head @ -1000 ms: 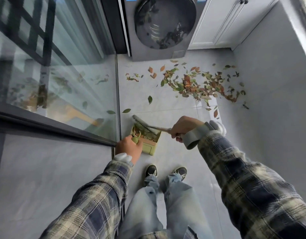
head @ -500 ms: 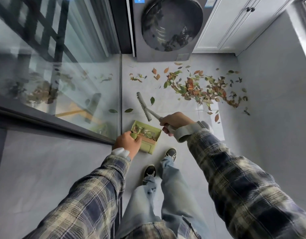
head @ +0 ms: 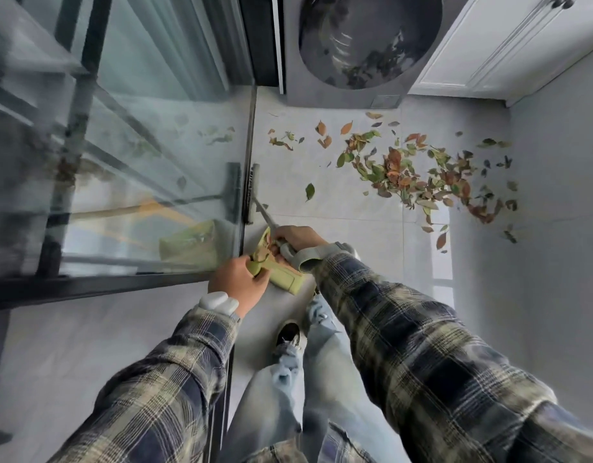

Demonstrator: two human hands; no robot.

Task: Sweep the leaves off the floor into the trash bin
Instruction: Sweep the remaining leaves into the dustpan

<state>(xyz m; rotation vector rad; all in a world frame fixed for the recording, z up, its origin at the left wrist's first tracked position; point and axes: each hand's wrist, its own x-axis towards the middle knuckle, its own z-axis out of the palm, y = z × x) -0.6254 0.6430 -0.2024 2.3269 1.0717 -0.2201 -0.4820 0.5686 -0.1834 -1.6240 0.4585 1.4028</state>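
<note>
A: left hand (head: pixel 238 282) grips the dustpan (head: pixel 285 280) handle, right hand (head: pixel 296 238) grips the brush (head: pixel 255 195); the leaves (head: pixel 405 172) lie scattered just before the washing machine (head: pixel 355 95).
B: suggests dustpan lip flat on the floor (head: pixel 355 215) near that pile, with short low strokes. The trash bin is not visible.

Dustpan (head: pixel 281 279) in left hand (head: pixel 238 282): yellow-green. Brush (head: pixel 254 192) in right hand (head: pixel 296 240): grey. Leaves (head: pixel 402 175) beyond right hand: green, orange and brown mix. Sleeves (head: pixel 422 345): navy/olive/cream plaid. Jeans (head: pixel 281 412) below hands: pale blue. Floor (head: pixel 338 212): light grey. Washer (head: pixel 338 98) ahead: dark grey. Cabinet (head: pixel 488 51): white.
</note>
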